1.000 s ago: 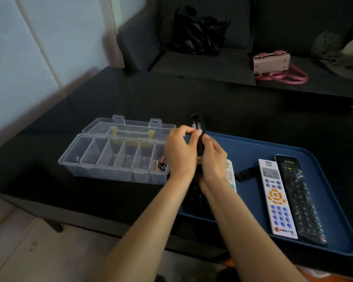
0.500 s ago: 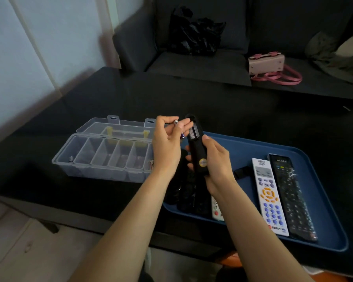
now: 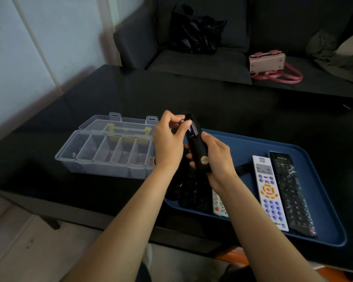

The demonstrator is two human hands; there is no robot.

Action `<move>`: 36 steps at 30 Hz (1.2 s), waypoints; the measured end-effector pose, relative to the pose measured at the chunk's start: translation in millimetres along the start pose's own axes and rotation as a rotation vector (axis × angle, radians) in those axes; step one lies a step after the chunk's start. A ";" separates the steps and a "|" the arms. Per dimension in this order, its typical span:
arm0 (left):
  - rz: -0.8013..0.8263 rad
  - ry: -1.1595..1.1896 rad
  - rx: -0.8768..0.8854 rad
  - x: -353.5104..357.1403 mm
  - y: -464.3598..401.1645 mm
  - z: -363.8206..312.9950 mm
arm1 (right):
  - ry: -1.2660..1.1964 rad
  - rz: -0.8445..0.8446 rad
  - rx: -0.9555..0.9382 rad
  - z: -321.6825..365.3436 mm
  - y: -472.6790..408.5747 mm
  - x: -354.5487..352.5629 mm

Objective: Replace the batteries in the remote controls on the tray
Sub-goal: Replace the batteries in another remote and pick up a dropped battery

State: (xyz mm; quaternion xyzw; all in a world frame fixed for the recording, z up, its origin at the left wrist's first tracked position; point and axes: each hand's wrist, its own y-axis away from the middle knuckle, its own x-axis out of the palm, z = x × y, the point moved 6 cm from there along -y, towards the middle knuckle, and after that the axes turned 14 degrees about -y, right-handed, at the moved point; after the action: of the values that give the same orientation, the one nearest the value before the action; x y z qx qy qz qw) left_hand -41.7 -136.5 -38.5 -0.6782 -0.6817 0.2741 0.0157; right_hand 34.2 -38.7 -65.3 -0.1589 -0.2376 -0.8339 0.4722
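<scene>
My right hand (image 3: 217,159) grips a black remote (image 3: 198,147) upright above the blue tray (image 3: 318,220), its back with the uncovered battery bay turned to me. My left hand (image 3: 168,143) pinches a small battery (image 3: 181,121) at the top of that bay. A white remote with orange and blue buttons (image 3: 270,192) and a long black remote (image 3: 291,192) lie side by side on the tray's right half. Several dark remotes (image 3: 190,192) and another white one (image 3: 218,206) lie on the tray under my forearms, partly hidden.
A clear plastic organiser box (image 3: 106,153) with its lid open stands left of the tray on the black table (image 3: 232,102); a few small items lie in its end compartments. A dark sofa behind carries a black bag (image 3: 196,29) and a pink handbag (image 3: 267,63).
My hands have come apart from a joint hold on the remote. The left hand now pinches a battery at the top of the bay, while the right keeps the remote upright.
</scene>
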 end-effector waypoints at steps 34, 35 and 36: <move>0.097 -0.479 0.129 -66.6 83.8 -15.1 | 0.121 -0.063 -0.045 -31.2 100.9 13.4; 0.107 -0.501 0.140 -70.5 88.2 -15.7 | 0.132 -0.062 -0.043 -33.7 106.5 14.2; 0.119 -0.527 0.152 -74.5 92.9 -16.0 | 0.148 -0.064 -0.042 -36.5 112.0 14.4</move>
State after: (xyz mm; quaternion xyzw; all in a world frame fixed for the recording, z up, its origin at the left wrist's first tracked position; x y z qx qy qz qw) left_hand 55.6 -206.9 -35.5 -0.6193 -0.5987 0.4918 -0.1271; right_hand 122.1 -118.4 -61.2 -0.0990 -0.1896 -0.8629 0.4580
